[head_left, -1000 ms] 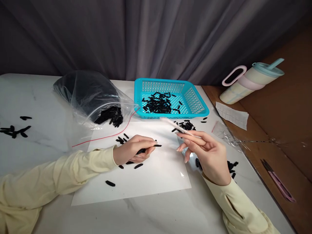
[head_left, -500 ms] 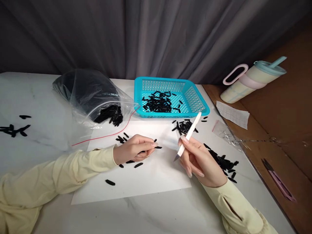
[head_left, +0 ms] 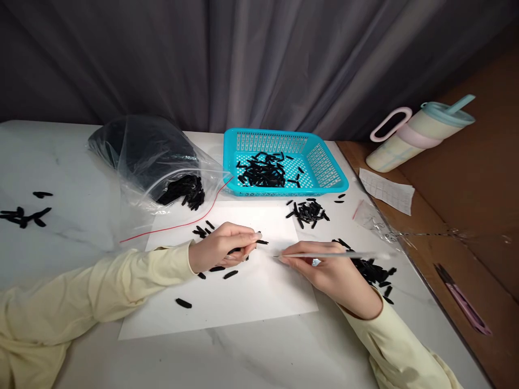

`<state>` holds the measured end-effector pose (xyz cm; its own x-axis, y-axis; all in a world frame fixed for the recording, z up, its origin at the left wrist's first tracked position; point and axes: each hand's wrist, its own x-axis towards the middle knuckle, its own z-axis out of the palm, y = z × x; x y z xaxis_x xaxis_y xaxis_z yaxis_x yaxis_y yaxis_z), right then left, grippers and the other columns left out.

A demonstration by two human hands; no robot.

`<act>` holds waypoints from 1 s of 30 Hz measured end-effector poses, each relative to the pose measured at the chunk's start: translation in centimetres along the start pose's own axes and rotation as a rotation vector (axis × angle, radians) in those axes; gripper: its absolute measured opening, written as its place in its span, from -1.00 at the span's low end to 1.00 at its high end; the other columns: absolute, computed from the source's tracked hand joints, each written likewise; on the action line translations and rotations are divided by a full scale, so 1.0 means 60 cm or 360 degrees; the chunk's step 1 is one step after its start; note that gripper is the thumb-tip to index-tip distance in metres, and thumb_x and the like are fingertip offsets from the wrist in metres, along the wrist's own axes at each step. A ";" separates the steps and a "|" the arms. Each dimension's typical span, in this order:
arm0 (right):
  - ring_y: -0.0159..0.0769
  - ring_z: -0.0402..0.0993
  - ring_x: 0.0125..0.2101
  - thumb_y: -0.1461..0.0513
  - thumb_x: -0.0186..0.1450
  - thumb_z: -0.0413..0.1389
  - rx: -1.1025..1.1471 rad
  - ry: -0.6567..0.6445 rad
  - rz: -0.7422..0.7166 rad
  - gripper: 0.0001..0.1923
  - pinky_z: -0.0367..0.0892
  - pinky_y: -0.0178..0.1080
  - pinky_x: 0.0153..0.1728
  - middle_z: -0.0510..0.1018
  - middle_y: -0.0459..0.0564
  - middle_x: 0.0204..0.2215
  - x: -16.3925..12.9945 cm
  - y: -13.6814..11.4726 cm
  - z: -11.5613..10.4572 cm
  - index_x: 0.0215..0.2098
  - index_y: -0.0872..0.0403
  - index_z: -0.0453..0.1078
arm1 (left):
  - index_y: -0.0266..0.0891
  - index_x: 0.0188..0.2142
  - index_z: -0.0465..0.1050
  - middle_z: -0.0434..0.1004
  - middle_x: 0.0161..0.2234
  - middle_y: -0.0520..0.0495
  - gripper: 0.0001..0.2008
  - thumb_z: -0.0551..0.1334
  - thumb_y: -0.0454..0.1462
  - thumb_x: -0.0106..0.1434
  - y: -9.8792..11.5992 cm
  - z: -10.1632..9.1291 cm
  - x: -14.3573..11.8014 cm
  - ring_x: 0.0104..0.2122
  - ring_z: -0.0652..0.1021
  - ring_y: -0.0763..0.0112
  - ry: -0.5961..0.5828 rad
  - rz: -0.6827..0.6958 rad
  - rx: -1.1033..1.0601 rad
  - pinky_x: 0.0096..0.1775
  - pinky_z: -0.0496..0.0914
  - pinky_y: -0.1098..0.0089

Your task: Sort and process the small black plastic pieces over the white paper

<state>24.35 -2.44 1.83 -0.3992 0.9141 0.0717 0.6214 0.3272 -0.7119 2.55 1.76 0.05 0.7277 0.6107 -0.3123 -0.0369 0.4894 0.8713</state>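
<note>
My left hand [head_left: 227,246] is closed above a white paper sheet [head_left: 259,294], pinching a small black strip [head_left: 263,242] between thumb and forefinger. More dark pieces show beneath its fingers; whether it holds these too I cannot tell. A slim white-handled craft knife [head_left: 352,255] lies almost level in my right hand [head_left: 324,270], gripped close to the blade. Its tip points left, a short gap from the strip, and the handle is blurred. Several loose black strips [head_left: 231,274] lie on the paper around my left hand.
Behind the paper stands a blue basket [head_left: 344,181] holding black strips. A clear plastic bag [head_left: 133,178] of them lies left of it. Loose piles [head_left: 308,213] sit on the right. Pink-handled snips [head_left: 466,305], a paper slip [head_left: 387,190] and a tumbler [head_left: 417,135] are along the right side.
My right hand has swung the craft knife from a raised slant to nearly level and brought its tip left, nearer the black strip. The left hand has barely moved.
</note>
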 end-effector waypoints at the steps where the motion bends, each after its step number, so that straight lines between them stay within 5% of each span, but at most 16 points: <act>1: -0.35 0.46 -0.53 0.26 0.24 0.11 -0.0036 -0.0023 -0.0042 -0.87 0.33 -0.33 -0.48 0.57 -0.04 -0.50 0.000 0.000 -0.004 -0.44 0.08 0.47 | -0.29 -0.64 0.18 0.00 -0.78 0.20 -0.63 0.12 -0.15 0.22 -0.001 0.001 -0.001 -0.80 0.03 0.71 0.0025 0.0035 0.0041 -0.73 -0.12 0.56; 5: -0.32 0.52 -0.38 0.28 0.26 0.08 -0.0085 -0.0003 -0.0071 -0.86 0.36 -0.36 -0.49 0.58 -0.01 -0.31 -0.006 -0.008 -0.013 -0.42 0.04 0.46 | -0.29 -0.63 0.18 -0.07 -0.77 0.23 -0.61 0.14 -0.11 0.22 -0.004 0.005 -0.004 -0.77 0.01 0.71 0.0083 0.0213 0.0213 -0.70 -0.11 0.55; 13: -0.26 0.56 -0.26 0.32 0.25 0.09 0.0161 0.0402 -0.0138 -0.89 0.46 -0.29 -0.25 0.59 0.04 -0.21 -0.020 -0.048 0.020 -0.45 0.04 0.33 | -0.28 -0.61 0.17 -0.09 -0.75 0.23 -0.61 0.07 -0.11 0.27 -0.009 0.005 -0.008 -0.76 -0.02 0.70 0.0104 0.0334 0.0386 -0.69 -0.11 0.52; 22: -0.39 0.55 -0.22 0.36 0.25 0.07 0.0206 0.0375 -0.0091 -0.87 0.41 -0.48 -0.25 0.58 0.00 -0.15 -0.022 -0.046 0.036 -0.44 0.06 0.27 | -0.28 -0.60 0.18 -0.08 -0.75 0.23 -0.63 0.05 -0.17 0.29 -0.010 0.007 -0.007 -0.76 -0.01 0.70 0.0048 0.0397 0.0368 -0.70 -0.11 0.52; 30: -0.35 0.55 -0.21 0.35 0.27 0.04 0.0231 0.0330 0.0002 -0.83 0.40 -0.44 -0.25 0.57 0.02 -0.15 -0.020 -0.054 0.038 -0.48 0.05 0.23 | -0.29 -0.59 0.20 -0.08 -0.76 0.23 -0.64 0.03 -0.19 0.31 -0.008 0.007 -0.008 -0.75 0.00 0.68 0.0041 0.0370 0.0380 -0.68 -0.08 0.51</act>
<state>21.29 -5.14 2.48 -0.2425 0.9490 0.2016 0.5125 0.3018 -0.8039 2.50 0.94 -0.07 0.7008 0.7061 -0.1014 -0.0361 0.1771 0.9835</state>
